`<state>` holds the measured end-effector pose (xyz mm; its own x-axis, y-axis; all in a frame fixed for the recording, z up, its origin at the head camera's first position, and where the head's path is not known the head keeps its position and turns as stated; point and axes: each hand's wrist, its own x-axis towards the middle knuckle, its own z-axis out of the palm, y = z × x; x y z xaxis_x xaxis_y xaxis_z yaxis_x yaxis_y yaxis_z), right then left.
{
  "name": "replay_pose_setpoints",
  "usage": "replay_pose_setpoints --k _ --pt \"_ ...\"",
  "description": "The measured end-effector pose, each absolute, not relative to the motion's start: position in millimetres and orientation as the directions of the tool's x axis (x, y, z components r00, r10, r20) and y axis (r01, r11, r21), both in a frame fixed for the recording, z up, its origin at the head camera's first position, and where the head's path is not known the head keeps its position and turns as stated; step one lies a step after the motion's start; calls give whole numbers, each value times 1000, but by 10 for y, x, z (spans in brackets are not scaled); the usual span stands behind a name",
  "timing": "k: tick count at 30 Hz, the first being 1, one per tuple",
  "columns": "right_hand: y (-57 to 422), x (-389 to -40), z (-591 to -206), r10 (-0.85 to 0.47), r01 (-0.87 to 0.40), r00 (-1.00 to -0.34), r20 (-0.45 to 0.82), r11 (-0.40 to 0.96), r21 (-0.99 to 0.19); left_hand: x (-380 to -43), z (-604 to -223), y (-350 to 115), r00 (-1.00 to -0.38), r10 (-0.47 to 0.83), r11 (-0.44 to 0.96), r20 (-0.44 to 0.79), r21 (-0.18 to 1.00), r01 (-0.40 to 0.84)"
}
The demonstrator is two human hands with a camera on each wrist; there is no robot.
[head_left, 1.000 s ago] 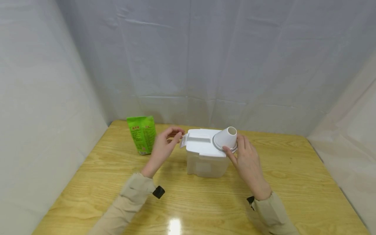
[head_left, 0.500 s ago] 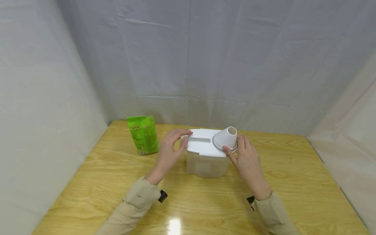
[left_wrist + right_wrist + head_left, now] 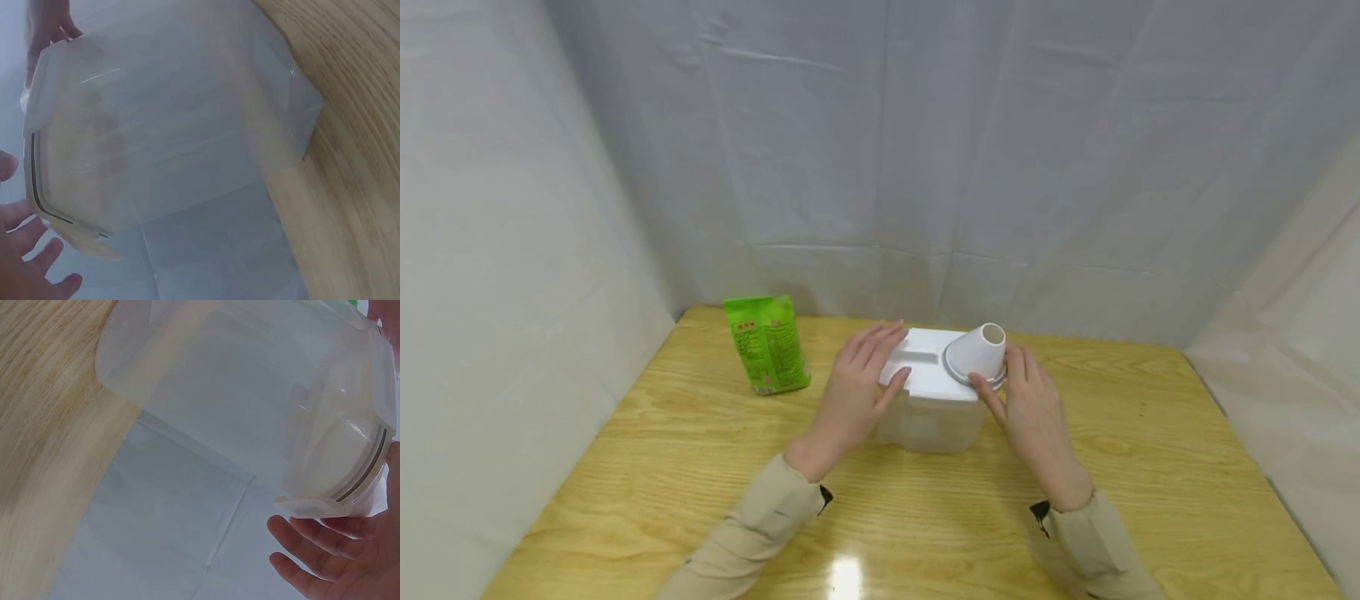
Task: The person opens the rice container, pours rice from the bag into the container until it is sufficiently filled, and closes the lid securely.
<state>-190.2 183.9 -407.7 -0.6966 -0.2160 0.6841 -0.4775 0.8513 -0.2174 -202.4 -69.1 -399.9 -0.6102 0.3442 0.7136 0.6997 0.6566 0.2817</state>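
A translucent plastic storage container (image 3: 928,427) stands on the table under a white lid (image 3: 931,381) with a recessed grip. On the lid's right end sits a white cone-shaped cup (image 3: 976,357), narrow end up. My left hand (image 3: 852,385) lies over the lid's left end, fingers extended along the back and thumb at the front; it covers that end's latch. My right hand (image 3: 1033,417) holds the right end, thumb at the front of the cup's base and fingers behind. In both wrist views a side flap (image 3: 87,242) juts out from the lid's edge.
A green printed bag (image 3: 771,346) stands upright to the left of the container. The wooden table (image 3: 917,521) ends at a grey plastic curtain (image 3: 880,167) behind, with pale sheets on both sides.
My left hand has moved right from the lid's left latch onto the lid's end, its fingers now spread wider. The latch, seen standing out before, is now covered. My right hand has stayed put.
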Motion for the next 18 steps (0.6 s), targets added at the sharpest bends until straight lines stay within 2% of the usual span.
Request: replay_pose_setpoints --k 4,7,12,18 --pt "1838 -1904 -4080 -218 -477 -690 690 854 -208 -1988 -4000 -638 -610 386 718 692 189 670" --pt "1839 -1904 -4084 -218 -478 -689 692 854 -207 -1960 -4001 -601 -633 412 754 656 145 640" --pt "1839 -1900 -4084 -218 -474 -694 686 856 -207 -1926 -4021 -557 -676 432 787 597 117 606" --pt "1839 -1894 -4081 -214 -470 -699 682 857 -213 -1912 -4077 -506 -675 420 801 606 101 590"
